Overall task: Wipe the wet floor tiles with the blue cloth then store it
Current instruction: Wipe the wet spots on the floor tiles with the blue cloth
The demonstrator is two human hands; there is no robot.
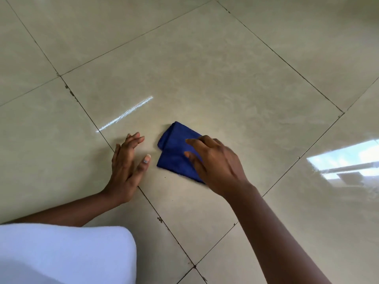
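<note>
A folded blue cloth [174,150] lies flat on the glossy beige floor tiles [205,78], near the middle of the head view. My right hand [215,165] rests on top of the cloth's right half, fingers spread and pressing down, not curled around it. My left hand [127,167] is flat on the floor just left of the cloth, fingers apart, a small gap between thumb and cloth. A thin bright wet streak [125,114] glints on the tile beyond my left hand.
Dark grout lines [164,222] cross the floor diagonally. A window reflection [346,160] shines on the tile at the right. My knee in white fabric [61,255] fills the lower left corner.
</note>
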